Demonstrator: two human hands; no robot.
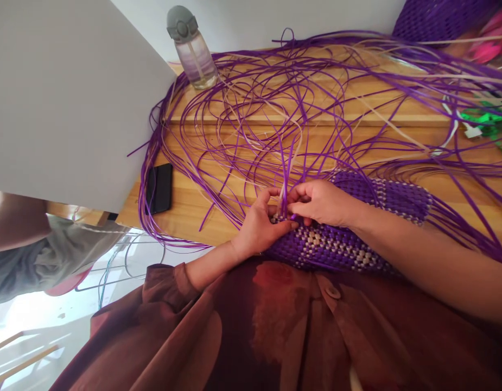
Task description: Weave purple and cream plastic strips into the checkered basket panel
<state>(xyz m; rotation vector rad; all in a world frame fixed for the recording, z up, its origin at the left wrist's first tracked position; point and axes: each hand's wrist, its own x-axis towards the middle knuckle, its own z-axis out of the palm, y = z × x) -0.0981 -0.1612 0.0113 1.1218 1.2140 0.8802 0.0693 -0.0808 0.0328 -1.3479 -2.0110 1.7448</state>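
A purple woven piece [336, 247] with cream spots lies along the table's front edge, against my clothing. My left hand [261, 222] is at its left end, with the fingers closed around the weave and the base of upright strips. Close beside it, my right hand [316, 203] pinches a purple strip at the same edge. Several purple and cream strips [287, 168] rise between the two hands. The fingertips partly hide where the strips meet the weave. Long loose strips [251, 98] spread in tangled loops over the wooden table [189, 217].
A bottle with a grey lid [194, 54] stands at the back left. A black phone [159, 188] lies at the left edge, under some strips. A grey panel [71, 98] rises at left, with another person's arm [14, 220] below. Green items and a white connector [472, 130] lie right.
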